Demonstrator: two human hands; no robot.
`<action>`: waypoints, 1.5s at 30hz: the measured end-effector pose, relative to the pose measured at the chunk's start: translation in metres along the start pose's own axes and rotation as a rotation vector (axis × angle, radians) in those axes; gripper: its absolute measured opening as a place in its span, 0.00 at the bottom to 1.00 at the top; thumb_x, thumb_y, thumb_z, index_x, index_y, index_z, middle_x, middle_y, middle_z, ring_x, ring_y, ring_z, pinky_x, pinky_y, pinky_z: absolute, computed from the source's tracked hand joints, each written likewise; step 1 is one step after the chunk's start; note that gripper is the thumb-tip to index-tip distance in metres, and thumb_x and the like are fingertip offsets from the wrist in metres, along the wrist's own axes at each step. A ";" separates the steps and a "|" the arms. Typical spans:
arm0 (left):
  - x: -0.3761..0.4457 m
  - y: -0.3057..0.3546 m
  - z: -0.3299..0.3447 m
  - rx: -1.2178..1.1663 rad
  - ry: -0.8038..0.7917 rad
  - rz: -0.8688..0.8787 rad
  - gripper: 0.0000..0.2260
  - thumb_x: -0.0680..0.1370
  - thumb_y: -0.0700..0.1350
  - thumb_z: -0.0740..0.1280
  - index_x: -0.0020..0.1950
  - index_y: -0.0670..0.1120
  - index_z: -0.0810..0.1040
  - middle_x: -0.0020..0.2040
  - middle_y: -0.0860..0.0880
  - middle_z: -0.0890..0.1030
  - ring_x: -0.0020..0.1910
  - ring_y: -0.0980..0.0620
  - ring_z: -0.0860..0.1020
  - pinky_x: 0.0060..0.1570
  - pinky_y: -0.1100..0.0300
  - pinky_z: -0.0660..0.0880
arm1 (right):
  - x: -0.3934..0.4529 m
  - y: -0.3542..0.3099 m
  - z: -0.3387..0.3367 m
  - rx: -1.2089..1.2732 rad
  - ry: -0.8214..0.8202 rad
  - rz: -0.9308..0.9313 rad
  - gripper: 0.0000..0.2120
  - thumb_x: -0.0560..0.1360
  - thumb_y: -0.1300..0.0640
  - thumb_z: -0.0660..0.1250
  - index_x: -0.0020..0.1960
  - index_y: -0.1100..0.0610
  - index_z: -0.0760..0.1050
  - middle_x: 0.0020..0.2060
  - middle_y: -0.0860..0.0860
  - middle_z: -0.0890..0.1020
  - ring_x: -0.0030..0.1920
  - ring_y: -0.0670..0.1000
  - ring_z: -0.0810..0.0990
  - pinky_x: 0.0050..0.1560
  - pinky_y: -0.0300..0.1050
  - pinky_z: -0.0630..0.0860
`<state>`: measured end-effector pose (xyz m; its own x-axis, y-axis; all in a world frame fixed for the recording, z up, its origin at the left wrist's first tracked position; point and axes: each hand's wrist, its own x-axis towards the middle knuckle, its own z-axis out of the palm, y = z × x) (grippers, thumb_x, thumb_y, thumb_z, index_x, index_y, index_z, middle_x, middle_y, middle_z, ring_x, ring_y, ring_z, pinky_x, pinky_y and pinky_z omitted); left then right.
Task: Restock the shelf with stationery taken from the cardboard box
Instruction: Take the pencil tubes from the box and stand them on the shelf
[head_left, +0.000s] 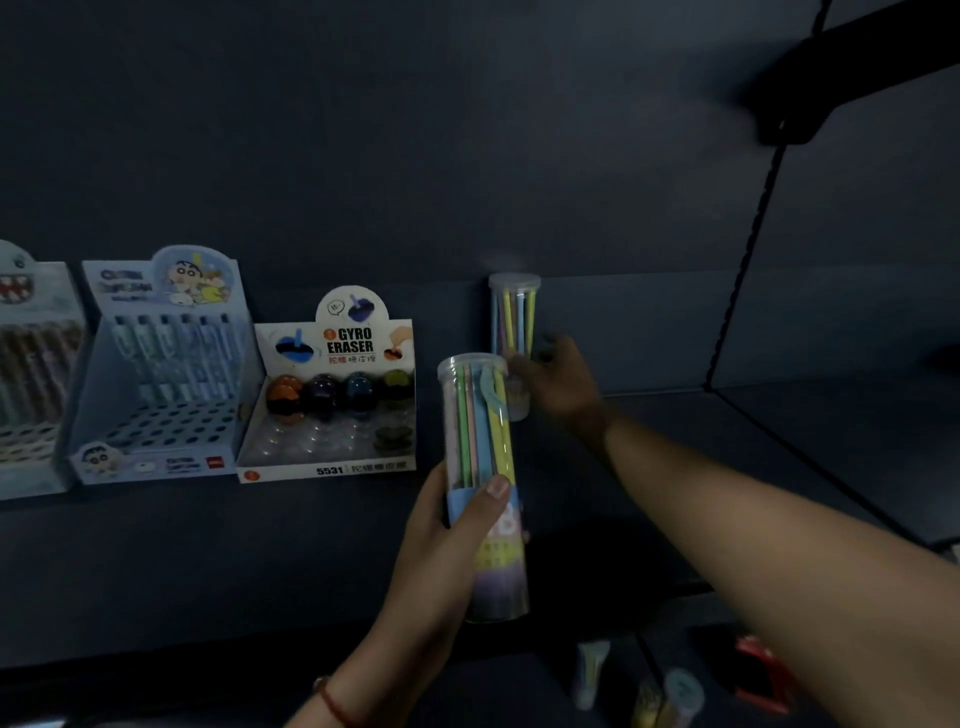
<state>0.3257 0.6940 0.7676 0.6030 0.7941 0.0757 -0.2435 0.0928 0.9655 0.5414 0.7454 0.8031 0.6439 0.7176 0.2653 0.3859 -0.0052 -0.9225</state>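
Note:
My left hand (441, 540) grips a clear tube of pastel pencils (480, 431) upright above the front of the dark shelf (208, 561). My right hand (558, 382) reaches to the back of the shelf and holds the lower part of a second clear pencil tube (514, 312), which stands upright near the rear wall. The cardboard box is not in view.
On the shelf's left stand a Gyro Eraser display box (332, 395), a blue cartoon pen display (161, 364) and another display at the edge (31, 374). More tubes (592, 670) lie on the level below. A black shelf bracket (743, 270) rises on the right.

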 end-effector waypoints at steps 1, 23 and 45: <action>-0.001 0.000 -0.001 -0.008 -0.015 0.004 0.20 0.68 0.56 0.68 0.59 0.55 0.77 0.50 0.46 0.85 0.46 0.47 0.84 0.41 0.57 0.80 | -0.015 -0.004 -0.003 0.027 0.016 0.036 0.25 0.76 0.47 0.69 0.66 0.60 0.68 0.52 0.50 0.77 0.48 0.47 0.78 0.43 0.35 0.76; -0.002 0.026 -0.035 0.597 -0.419 0.365 0.23 0.81 0.60 0.56 0.76 0.64 0.58 0.67 0.60 0.70 0.66 0.64 0.69 0.63 0.67 0.67 | -0.212 -0.037 0.000 0.079 -0.195 0.100 0.18 0.71 0.59 0.74 0.58 0.45 0.76 0.50 0.46 0.85 0.50 0.45 0.84 0.53 0.46 0.81; 0.002 -0.002 -0.080 1.511 -0.368 0.590 0.25 0.78 0.65 0.47 0.65 0.56 0.75 0.60 0.57 0.73 0.58 0.56 0.70 0.59 0.60 0.66 | -0.068 0.024 -0.004 -0.235 -0.019 0.048 0.26 0.69 0.58 0.77 0.65 0.52 0.72 0.56 0.47 0.80 0.52 0.45 0.78 0.49 0.38 0.74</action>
<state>0.2671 0.7436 0.7458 0.8902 0.3112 0.3328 0.2860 -0.9502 0.1234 0.5095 0.6941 0.7638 0.6534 0.7259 0.2148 0.4997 -0.2005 -0.8427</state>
